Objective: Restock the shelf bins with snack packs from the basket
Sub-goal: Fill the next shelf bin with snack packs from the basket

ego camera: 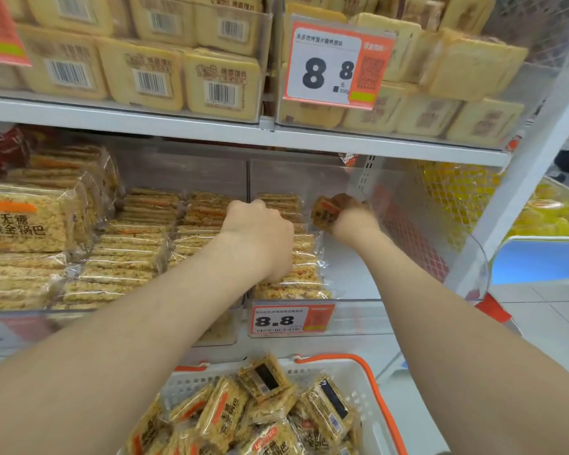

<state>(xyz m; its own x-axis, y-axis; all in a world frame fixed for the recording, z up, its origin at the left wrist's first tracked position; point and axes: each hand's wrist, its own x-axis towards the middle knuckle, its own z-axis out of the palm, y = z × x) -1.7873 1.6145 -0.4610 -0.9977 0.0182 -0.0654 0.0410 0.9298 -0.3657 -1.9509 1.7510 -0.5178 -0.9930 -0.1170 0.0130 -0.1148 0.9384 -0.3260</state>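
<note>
From the head camera, both bare forearms reach forward into a clear plastic shelf bin (352,274) on the lower white metal shelf. The left hand (260,238) lies knuckles-up on a row of clear-wrapped golden rice-crisp packs (303,274) standing on edge along the bin's left side. Its fingers curl down out of sight behind the back of the hand, so I cannot tell whether they grip a pack or only press on the row. The right hand (352,218) is deeper in the same bin, near its back, fingers closed round a single golden snack pack with an orange label (324,215), held tilted just to the right of the row and above the bin's bare floor. An orange-and-white price tag reading 8.8 (293,320) hangs on the bin's front edge. Below, close to the person, sits a white perforated plastic basket with an orange handle (352,382), holding a loose heap of matching snack packs (243,418). The neighbouring bin on the left (14,311) is filled with the same packs (128,251). On the shelf above, clear bins hold pale yellow square packs (220,83), and a larger 8.8 price tag (335,67) is fixed in front.
</note>
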